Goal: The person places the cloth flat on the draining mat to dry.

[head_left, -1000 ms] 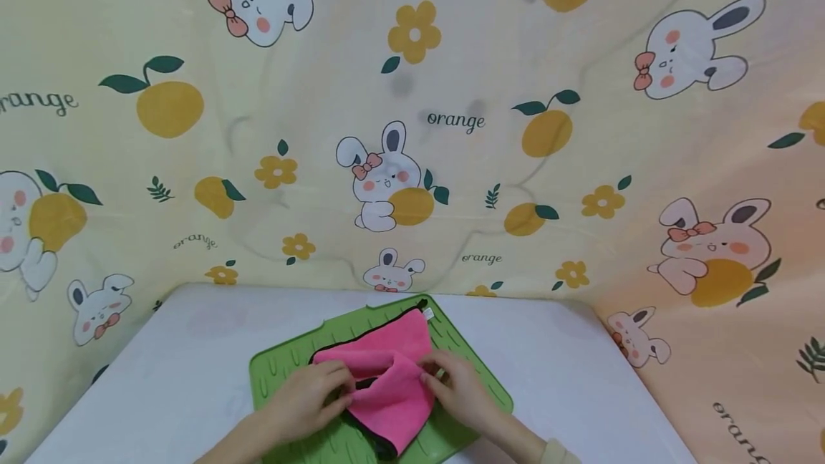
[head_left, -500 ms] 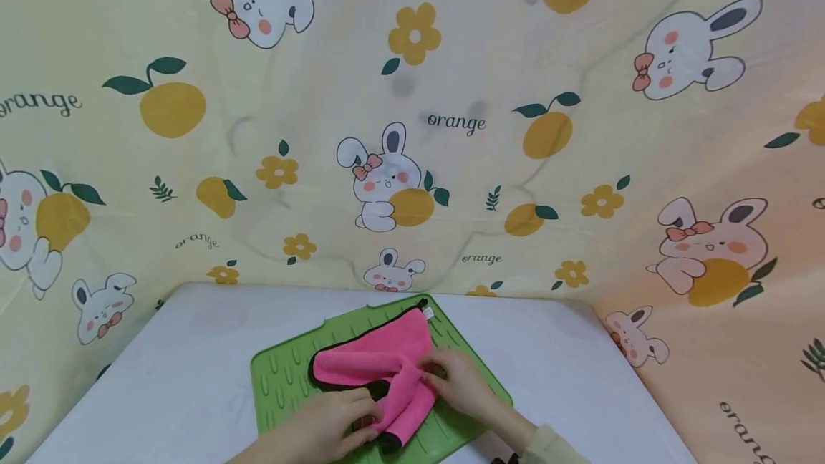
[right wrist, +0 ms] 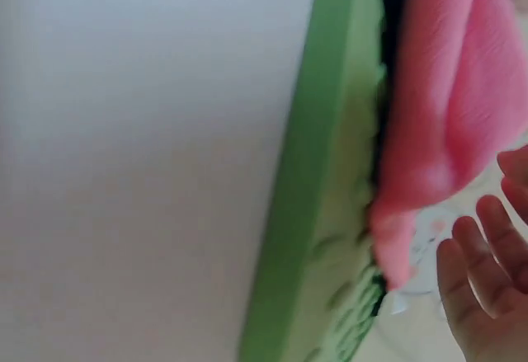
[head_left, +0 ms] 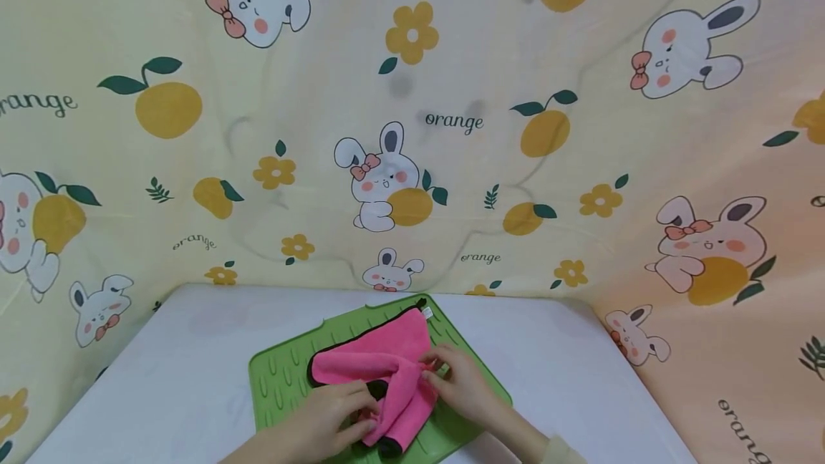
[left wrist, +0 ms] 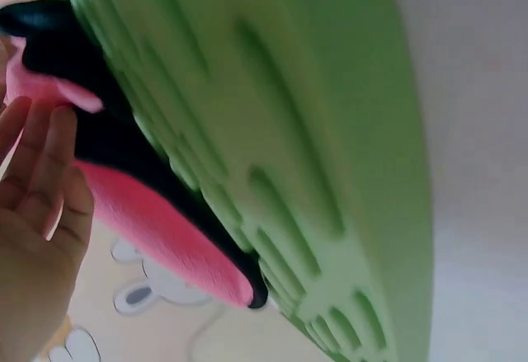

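Observation:
A pink cloth (head_left: 380, 342) with black edging and a small white tag lies bunched and folded on a green ridged mat (head_left: 277, 378). At its near left side, my left hand (head_left: 335, 414) pinches a fold close to the black edge. My right hand (head_left: 460, 385) has thumb and fingertips at a raised fold on the cloth's right side and pinches it. In the left wrist view, the left fingers (left wrist: 37, 156) meet the pink fabric beside a dark border. The right wrist view shows the right fingers (right wrist: 487, 255) next to the cloth, partly cut off by the frame.
The mat lies at an angle on a white table (head_left: 174, 371). Behind and at both sides hangs a cream curtain (head_left: 464, 185) printed with rabbits, oranges and flowers.
My left hand has moved right and toward me, drawing the cloth's near left part in under the middle fold. The right hand stays nearly in place at the right side.

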`<control>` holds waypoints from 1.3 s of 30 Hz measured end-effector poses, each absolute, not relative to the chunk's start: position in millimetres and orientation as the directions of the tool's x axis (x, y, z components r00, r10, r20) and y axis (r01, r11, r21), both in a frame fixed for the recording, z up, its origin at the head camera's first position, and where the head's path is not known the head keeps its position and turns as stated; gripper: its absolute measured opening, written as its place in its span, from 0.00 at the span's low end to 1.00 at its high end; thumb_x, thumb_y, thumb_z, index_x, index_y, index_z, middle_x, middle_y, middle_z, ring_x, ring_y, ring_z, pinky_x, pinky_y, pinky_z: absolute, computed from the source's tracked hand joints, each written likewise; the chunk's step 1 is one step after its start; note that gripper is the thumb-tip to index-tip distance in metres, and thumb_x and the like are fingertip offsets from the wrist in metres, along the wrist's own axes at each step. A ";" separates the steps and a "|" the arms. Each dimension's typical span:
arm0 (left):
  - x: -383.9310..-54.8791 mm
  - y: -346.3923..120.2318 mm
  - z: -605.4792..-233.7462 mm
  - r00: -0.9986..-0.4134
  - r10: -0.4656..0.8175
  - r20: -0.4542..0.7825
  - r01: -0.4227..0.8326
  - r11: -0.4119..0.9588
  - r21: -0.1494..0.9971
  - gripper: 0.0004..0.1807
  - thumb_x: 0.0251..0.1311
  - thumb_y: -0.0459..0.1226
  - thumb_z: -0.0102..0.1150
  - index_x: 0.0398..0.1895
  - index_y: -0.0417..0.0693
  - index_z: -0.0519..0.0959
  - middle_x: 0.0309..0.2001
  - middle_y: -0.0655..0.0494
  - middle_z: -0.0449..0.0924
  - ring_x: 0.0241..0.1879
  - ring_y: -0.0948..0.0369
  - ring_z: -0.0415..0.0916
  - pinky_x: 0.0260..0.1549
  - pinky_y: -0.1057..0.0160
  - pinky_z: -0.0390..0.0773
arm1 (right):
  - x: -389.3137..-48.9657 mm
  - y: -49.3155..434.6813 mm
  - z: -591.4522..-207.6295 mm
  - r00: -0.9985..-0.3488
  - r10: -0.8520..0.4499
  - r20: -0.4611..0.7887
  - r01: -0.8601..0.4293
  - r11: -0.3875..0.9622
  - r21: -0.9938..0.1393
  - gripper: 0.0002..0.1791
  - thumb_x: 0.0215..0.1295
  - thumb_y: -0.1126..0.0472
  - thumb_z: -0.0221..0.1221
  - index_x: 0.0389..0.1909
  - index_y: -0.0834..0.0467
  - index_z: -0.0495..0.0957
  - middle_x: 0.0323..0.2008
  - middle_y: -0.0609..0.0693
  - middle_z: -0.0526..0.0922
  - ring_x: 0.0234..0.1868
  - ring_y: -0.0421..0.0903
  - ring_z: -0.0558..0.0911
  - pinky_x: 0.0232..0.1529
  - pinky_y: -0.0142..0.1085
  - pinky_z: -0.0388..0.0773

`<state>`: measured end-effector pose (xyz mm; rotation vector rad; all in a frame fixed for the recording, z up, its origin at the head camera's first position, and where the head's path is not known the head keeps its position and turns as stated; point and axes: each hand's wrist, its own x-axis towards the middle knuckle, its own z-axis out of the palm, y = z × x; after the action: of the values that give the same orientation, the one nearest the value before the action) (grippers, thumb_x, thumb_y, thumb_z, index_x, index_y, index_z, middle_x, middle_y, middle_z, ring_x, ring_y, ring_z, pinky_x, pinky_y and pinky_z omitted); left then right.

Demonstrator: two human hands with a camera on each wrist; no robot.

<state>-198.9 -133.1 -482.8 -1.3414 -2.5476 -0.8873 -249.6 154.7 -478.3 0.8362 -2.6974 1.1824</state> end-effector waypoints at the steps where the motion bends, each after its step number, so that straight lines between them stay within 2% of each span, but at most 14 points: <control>1: -200.7 -135.3 -482.2 -0.604 0.697 0.386 0.786 0.443 0.432 0.02 0.73 0.40 0.64 0.44 0.57 0.83 0.40 0.70 0.77 0.35 0.77 0.73 0.33 0.77 0.75 | -245.7 153.7 -475.9 -0.842 -0.444 0.307 -0.526 0.546 -0.652 0.08 0.69 0.64 0.68 0.46 0.54 0.85 0.39 0.44 0.81 0.41 0.43 0.81 0.36 0.34 0.82; 6: -216.0 -145.2 -483.1 -0.647 0.621 0.442 0.762 0.502 0.409 0.05 0.67 0.35 0.68 0.42 0.54 0.83 0.39 0.67 0.80 0.36 0.75 0.75 0.34 0.73 0.79 | -225.6 144.1 -468.3 -0.778 -0.483 0.401 -0.619 0.486 -0.617 0.07 0.68 0.64 0.68 0.44 0.51 0.84 0.37 0.42 0.82 0.36 0.37 0.79 0.32 0.33 0.82; 11: -233.1 -149.2 -488.4 -0.679 0.604 0.417 0.734 0.578 0.357 0.06 0.66 0.37 0.70 0.42 0.56 0.83 0.40 0.68 0.82 0.37 0.73 0.77 0.35 0.68 0.81 | -210.2 130.6 -466.2 -0.708 -0.626 0.327 -0.664 0.435 -0.608 0.07 0.72 0.59 0.66 0.48 0.49 0.83 0.38 0.38 0.82 0.36 0.31 0.78 0.34 0.28 0.80; 15: -241.7 -149.4 -492.7 -0.683 0.626 0.377 0.730 0.603 0.322 0.06 0.64 0.38 0.72 0.41 0.57 0.83 0.40 0.69 0.82 0.38 0.73 0.77 0.36 0.67 0.81 | -203.6 122.2 -468.1 -0.675 -0.695 0.248 -0.700 0.497 -0.513 0.09 0.74 0.53 0.65 0.51 0.47 0.83 0.39 0.35 0.80 0.37 0.30 0.77 0.37 0.26 0.77; 20: -246.9 -148.9 -495.5 -0.664 0.655 0.360 0.747 0.594 0.298 0.06 0.64 0.38 0.73 0.40 0.56 0.84 0.40 0.69 0.82 0.39 0.72 0.79 0.38 0.66 0.82 | -203.3 116.4 -474.2 -0.651 -0.735 0.187 -0.737 0.553 -0.389 0.11 0.72 0.51 0.66 0.53 0.44 0.84 0.42 0.35 0.80 0.37 0.29 0.74 0.36 0.24 0.74; 26: -248.3 -149.2 -496.3 -0.639 0.668 0.381 0.768 0.579 0.273 0.05 0.64 0.36 0.72 0.38 0.55 0.85 0.39 0.68 0.82 0.38 0.71 0.79 0.36 0.66 0.81 | -206.2 115.4 -482.5 -0.595 -0.765 0.247 -0.797 0.519 -0.310 0.06 0.71 0.55 0.67 0.46 0.45 0.85 0.39 0.34 0.80 0.37 0.27 0.74 0.37 0.20 0.71; 29: -248.5 -151.2 -495.5 -0.647 0.663 0.377 0.762 0.578 0.293 0.05 0.64 0.35 0.71 0.39 0.54 0.84 0.39 0.65 0.83 0.38 0.70 0.79 0.37 0.66 0.82 | -206.3 117.1 -482.6 -0.592 -0.758 0.273 -0.797 0.501 -0.337 0.04 0.73 0.56 0.66 0.46 0.46 0.84 0.41 0.35 0.81 0.41 0.29 0.77 0.41 0.22 0.75; 32: -248.5 -155.5 -491.4 -0.659 0.646 0.387 0.752 0.583 0.308 0.05 0.64 0.33 0.71 0.39 0.52 0.84 0.38 0.64 0.83 0.38 0.69 0.79 0.37 0.65 0.82 | -206.0 120.1 -479.6 -0.606 -0.732 0.310 -0.778 0.466 -0.420 0.04 0.76 0.56 0.63 0.47 0.47 0.83 0.42 0.37 0.81 0.43 0.30 0.78 0.44 0.25 0.78; 35: -248.3 -163.7 -484.7 -0.670 0.622 0.406 0.742 0.591 0.318 0.06 0.63 0.32 0.71 0.40 0.52 0.84 0.37 0.64 0.81 0.37 0.70 0.77 0.36 0.65 0.82 | -206.5 123.8 -474.3 -0.619 -0.693 0.371 -0.756 0.397 -0.520 0.05 0.77 0.56 0.60 0.48 0.49 0.82 0.41 0.39 0.81 0.40 0.31 0.77 0.40 0.26 0.79; 39: -248.1 -179.8 -477.1 -0.675 0.588 0.446 0.736 0.579 0.351 0.08 0.62 0.30 0.70 0.40 0.52 0.84 0.36 0.64 0.80 0.34 0.72 0.75 0.32 0.68 0.80 | -209.0 128.1 -467.8 -0.636 -0.637 0.435 -0.733 0.325 -0.597 0.05 0.76 0.62 0.61 0.48 0.50 0.81 0.40 0.40 0.82 0.37 0.32 0.78 0.35 0.27 0.80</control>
<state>-248.1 -179.8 -477.1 -1.0897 -2.5316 -0.7530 -209.0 128.1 -467.8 1.2775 -2.4569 1.2075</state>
